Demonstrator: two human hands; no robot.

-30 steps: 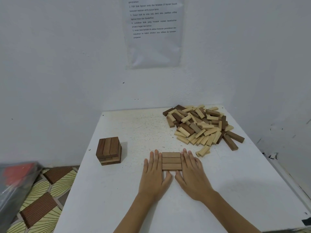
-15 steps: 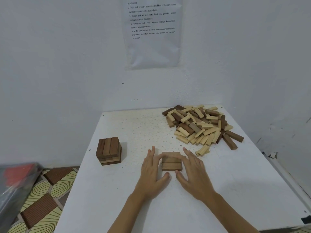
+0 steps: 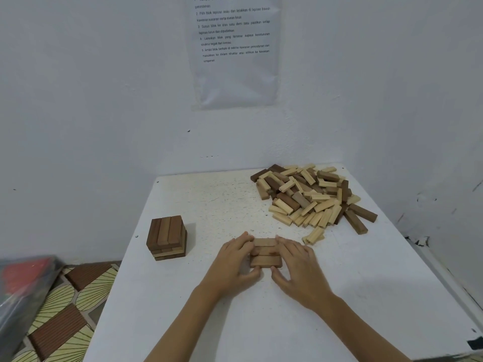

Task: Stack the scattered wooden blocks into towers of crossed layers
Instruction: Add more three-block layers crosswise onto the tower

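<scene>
Your palms lay flat on the table (image 3: 209,322) a second ago; by this moment both had lifted and arched, and the fingers had curled in against the row of three blocks (image 3: 266,253) near the middle of the table.

You seemed to be squeezing the row from both ends so the three pieces sat flush and square, a tidy layer for a new tower. The finished tower (image 3: 167,236) stood well apart on your left and the loose pile (image 3: 311,197) lay in the far right corner, so the work spot stayed between supply and result.

Your left hand (image 3: 235,262) had its fingers (image 3: 244,240) bent over the left ends of the blocks, thumb tucked at the near edge. Your right hand (image 3: 300,265) mirrored it, fingers (image 3: 283,242) on the right ends. Both sets were clamped on the row, not spread, though whether the row had left the table could not be told.
</scene>
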